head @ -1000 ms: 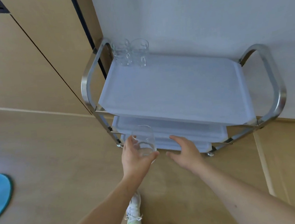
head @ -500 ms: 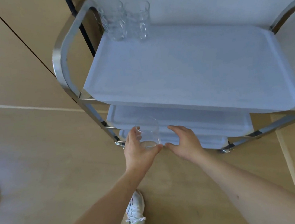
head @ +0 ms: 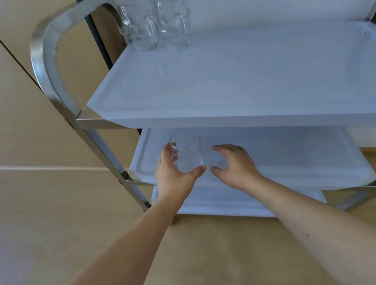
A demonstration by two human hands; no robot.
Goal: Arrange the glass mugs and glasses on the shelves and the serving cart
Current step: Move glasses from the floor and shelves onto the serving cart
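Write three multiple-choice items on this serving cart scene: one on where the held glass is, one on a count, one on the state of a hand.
1. Where is the glass that the left hand holds?
A. On the top tray beside the mugs
B. At the middle tray, under the top one
C. On the floor

2. How many glass mugs stand at the back left corner of the top tray?
A. Two
B. Four
C. None

3. What is the right hand doing?
A. Gripping a mug handle
B. Pressing on the cart's metal frame
C. Open beside the glass, holding nothing

Answers:
1 B: the glass shows over the middle tray, just below the top tray's front edge.
2 A: two handled mugs stand side by side.
3 C: its fingers are loosely spread with nothing between them.
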